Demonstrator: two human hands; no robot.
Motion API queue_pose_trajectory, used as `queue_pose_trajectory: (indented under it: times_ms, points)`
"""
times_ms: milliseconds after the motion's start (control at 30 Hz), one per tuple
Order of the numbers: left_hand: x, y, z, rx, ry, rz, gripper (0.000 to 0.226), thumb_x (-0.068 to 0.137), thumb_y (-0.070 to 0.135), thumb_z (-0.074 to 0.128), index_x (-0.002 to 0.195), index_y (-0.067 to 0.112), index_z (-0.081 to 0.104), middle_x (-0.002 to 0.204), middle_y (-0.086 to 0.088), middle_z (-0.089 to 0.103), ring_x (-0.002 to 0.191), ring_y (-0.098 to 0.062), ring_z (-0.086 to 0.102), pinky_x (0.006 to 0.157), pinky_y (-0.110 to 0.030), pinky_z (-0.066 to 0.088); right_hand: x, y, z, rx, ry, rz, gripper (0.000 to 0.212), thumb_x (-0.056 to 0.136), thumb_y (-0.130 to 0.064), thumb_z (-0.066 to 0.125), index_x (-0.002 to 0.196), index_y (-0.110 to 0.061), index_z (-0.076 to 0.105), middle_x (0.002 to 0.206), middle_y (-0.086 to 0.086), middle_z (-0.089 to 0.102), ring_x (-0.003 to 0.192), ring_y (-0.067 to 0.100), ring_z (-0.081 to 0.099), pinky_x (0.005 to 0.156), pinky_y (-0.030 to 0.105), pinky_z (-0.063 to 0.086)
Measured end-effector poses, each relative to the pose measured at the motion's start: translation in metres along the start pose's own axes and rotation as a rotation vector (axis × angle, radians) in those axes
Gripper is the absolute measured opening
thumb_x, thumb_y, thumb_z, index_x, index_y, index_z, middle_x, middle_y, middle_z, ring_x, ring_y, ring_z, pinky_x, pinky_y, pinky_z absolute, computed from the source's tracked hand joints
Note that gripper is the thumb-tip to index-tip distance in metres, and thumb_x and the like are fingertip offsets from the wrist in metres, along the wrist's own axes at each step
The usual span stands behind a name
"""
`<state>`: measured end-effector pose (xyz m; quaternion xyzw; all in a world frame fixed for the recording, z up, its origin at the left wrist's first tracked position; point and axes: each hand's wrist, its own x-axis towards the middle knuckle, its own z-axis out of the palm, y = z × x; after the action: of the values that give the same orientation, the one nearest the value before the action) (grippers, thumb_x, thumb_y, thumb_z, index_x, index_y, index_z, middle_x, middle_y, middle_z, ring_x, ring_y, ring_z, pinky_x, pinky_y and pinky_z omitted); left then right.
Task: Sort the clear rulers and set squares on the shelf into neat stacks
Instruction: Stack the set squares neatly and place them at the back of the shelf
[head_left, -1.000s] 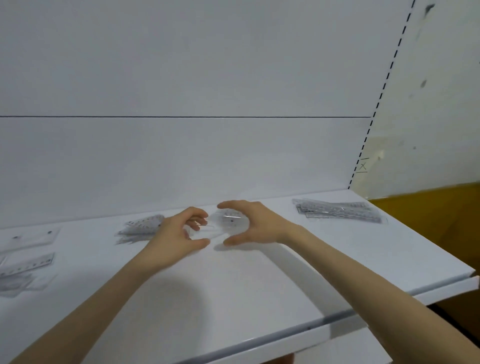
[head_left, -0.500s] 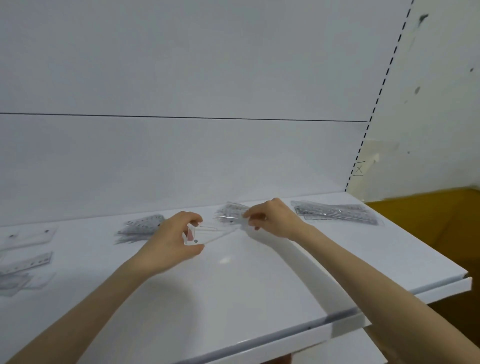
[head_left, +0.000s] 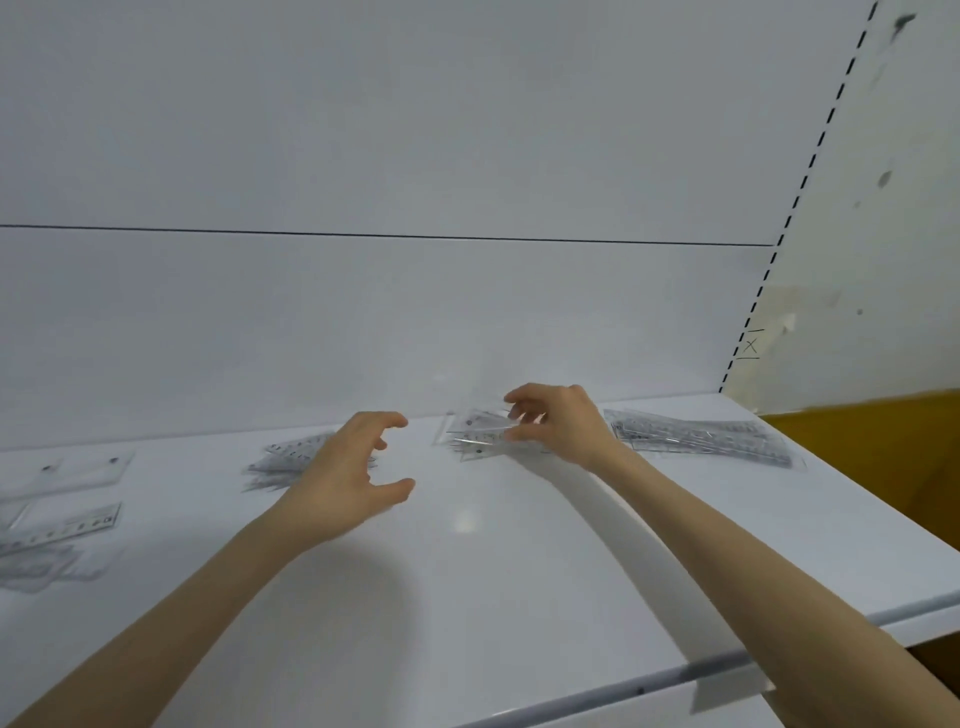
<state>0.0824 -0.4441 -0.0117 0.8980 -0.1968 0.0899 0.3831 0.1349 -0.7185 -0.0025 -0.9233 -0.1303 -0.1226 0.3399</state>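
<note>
On the white shelf a small pile of clear set squares lies near the back wall. My right hand is over its right end, with spread, bent fingertips touching the top piece. My left hand hovers left of that pile, its fingers loosely curved and holding nothing. Behind it lies another heap of clear printed pieces, partly hidden by the hand. A stack of long clear rulers sits at the back right.
At the far left lie a clear flat rectangle, a short ruler and a loose pile of clear pieces. The shelf's front edge runs across the lower right. A yellow surface lies beyond the right end.
Both hands held a clear set square between them. My left hand has let go and opened; my right hand has carried the piece back onto the middle pile.
</note>
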Motion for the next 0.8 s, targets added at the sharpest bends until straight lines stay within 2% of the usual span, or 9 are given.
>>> queue_pose_trajectory:
  times_ms: [67, 133, 267, 367, 467, 533, 633, 700, 800]
  points:
    - [-0.003, -0.009, -0.006, 0.034, -0.035, 0.007, 0.040, 0.079, 0.026, 0.072, 0.105, 0.045, 0.047, 0.116, 0.026, 0.045, 0.106, 0.009, 0.045, 0.073, -0.012, 0.039, 0.010, 0.012, -0.002, -0.032, -0.013, 0.083, 0.044, 0.070, -0.032, 0.084, 0.108, -0.018, 0.068, 0.092, -0.009, 0.070, 0.095, 0.009, 0.065, 0.084, 0.029, 0.050]
    - [-0.007, -0.015, -0.013, 0.118, -0.084, 0.027, 0.032, 0.073, 0.043, 0.064, 0.100, 0.045, 0.047, 0.113, 0.026, 0.047, 0.106, 0.006, 0.044, 0.078, -0.009, 0.036, 0.016, 0.020, 0.001, -0.037, -0.057, 0.111, 0.045, 0.072, -0.034, 0.083, 0.111, -0.018, 0.068, 0.105, -0.006, 0.070, 0.107, 0.010, 0.062, 0.093, 0.030, 0.047]
    - [-0.013, -0.019, -0.021, 0.332, -0.146, 0.065, 0.046, 0.065, 0.056, 0.047, 0.104, 0.033, 0.056, 0.107, 0.024, 0.051, 0.105, 0.001, 0.040, 0.086, 0.002, 0.024, 0.016, 0.023, 0.008, -0.067, -0.161, 0.145, 0.039, 0.082, -0.037, 0.074, 0.116, -0.018, 0.068, 0.122, -0.003, 0.065, 0.120, 0.015, 0.052, 0.090, 0.024, 0.039]
    - [-0.015, -0.018, -0.022, 0.381, -0.135, 0.090, 0.062, 0.061, 0.065, 0.034, 0.106, 0.031, 0.059, 0.108, 0.022, 0.052, 0.109, 0.000, 0.040, 0.088, -0.008, 0.028, 0.008, 0.020, 0.007, -0.053, -0.164, 0.146, 0.049, 0.083, -0.045, 0.070, 0.125, -0.022, 0.061, 0.129, -0.006, 0.060, 0.127, 0.013, 0.046, 0.096, 0.026, 0.036]
    - [-0.014, -0.014, -0.018, 0.392, -0.165, 0.092, 0.061, 0.062, 0.066, 0.031, 0.105, 0.032, 0.058, 0.109, 0.020, 0.053, 0.111, -0.004, 0.043, 0.096, -0.024, 0.036, -0.006, 0.010, -0.002, -0.080, -0.137, 0.103, 0.058, 0.081, -0.048, 0.070, 0.133, -0.026, 0.055, 0.136, -0.006, 0.055, 0.129, 0.014, 0.044, 0.101, 0.031, 0.038]
    - [-0.015, -0.008, -0.013, 0.402, -0.183, 0.102, 0.061, 0.063, 0.066, 0.029, 0.106, 0.033, 0.057, 0.111, 0.021, 0.053, 0.111, -0.005, 0.044, 0.097, -0.029, 0.038, -0.018, 0.001, -0.010, -0.187, -0.135, 0.009, 0.057, 0.083, -0.046, 0.069, 0.134, -0.026, 0.053, 0.136, -0.008, 0.054, 0.129, 0.016, 0.044, 0.100, 0.031, 0.036]
    - [-0.019, 0.002, -0.007, 0.492, -0.188, 0.155, 0.067, 0.065, 0.064, 0.021, 0.111, 0.032, 0.056, 0.114, 0.021, 0.053, 0.111, -0.006, 0.045, 0.093, -0.028, 0.038, -0.035, -0.012, -0.018, -0.379, -0.142, -0.106, 0.053, 0.086, -0.040, 0.065, 0.134, -0.026, 0.050, 0.139, -0.010, 0.050, 0.129, 0.015, 0.040, 0.097, 0.030, 0.034]
    - [-0.025, 0.004, -0.007, 0.561, -0.170, 0.195, 0.066, 0.069, 0.062, 0.020, 0.114, 0.030, 0.057, 0.117, 0.018, 0.054, 0.111, -0.008, 0.047, 0.085, -0.024, 0.038, -0.043, -0.021, -0.017, -0.443, -0.148, -0.139, 0.053, 0.086, -0.040, 0.063, 0.135, -0.027, 0.048, 0.139, -0.010, 0.049, 0.127, 0.014, 0.042, 0.092, 0.030, 0.037]
    - [-0.042, -0.002, -0.021, 0.567, -0.125, 0.121, 0.037, 0.087, 0.048, 0.043, 0.116, 0.029, 0.057, 0.122, 0.017, 0.054, 0.113, -0.009, 0.049, 0.079, -0.023, 0.037, -0.049, -0.042, -0.003, -0.464, -0.140, -0.204, 0.055, 0.087, -0.041, 0.061, 0.137, -0.028, 0.045, 0.137, -0.009, 0.050, 0.123, 0.012, 0.047, 0.091, 0.031, 0.041]
